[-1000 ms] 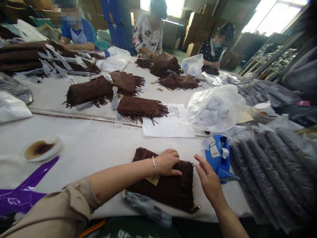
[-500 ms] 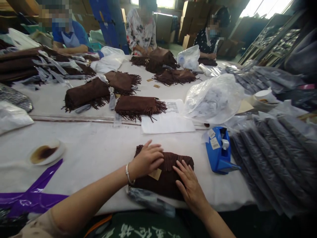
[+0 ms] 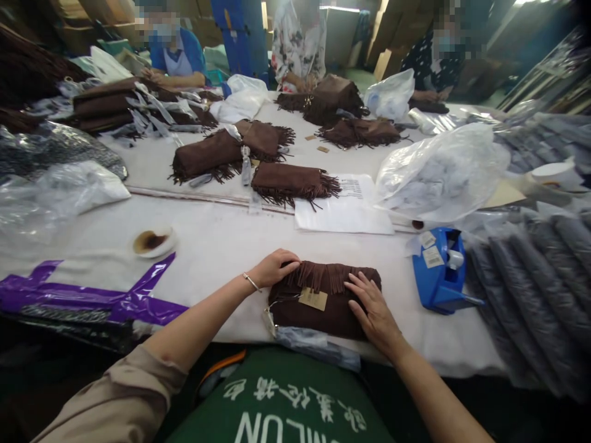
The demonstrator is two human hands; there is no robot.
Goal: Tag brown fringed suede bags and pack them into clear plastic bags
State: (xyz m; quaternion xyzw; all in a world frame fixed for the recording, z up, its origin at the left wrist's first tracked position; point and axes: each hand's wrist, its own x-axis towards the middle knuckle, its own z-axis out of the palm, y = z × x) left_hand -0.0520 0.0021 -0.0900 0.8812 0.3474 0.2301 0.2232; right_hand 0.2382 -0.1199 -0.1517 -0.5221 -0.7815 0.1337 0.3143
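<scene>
A folded brown fringed bag [image 3: 323,301] lies at the near edge of the white table [image 3: 221,246], with a tan paper tag [image 3: 313,299] on its front. My left hand [image 3: 276,267] grips its upper left corner with curled fingers. My right hand [image 3: 373,307] lies flat on its right end, fingers stretched out. A grey plastic sleeve [image 3: 314,344] hangs off the table edge just below the bag.
A blue tape dispenser [image 3: 438,271] stands right of the bag, beside rows of grey wrapped bundles [image 3: 530,277]. Purple plastic strips [image 3: 92,298] and a stained dish [image 3: 152,241] lie left. More brown bags [image 3: 289,181], papers [image 3: 341,212] and clear sacks [image 3: 443,172] lie beyond. Three people work across the table.
My left hand slid from the bag's top to its upper left corner and curled on it. My right hand shifted toward the bag's right end. The camera turned left.
</scene>
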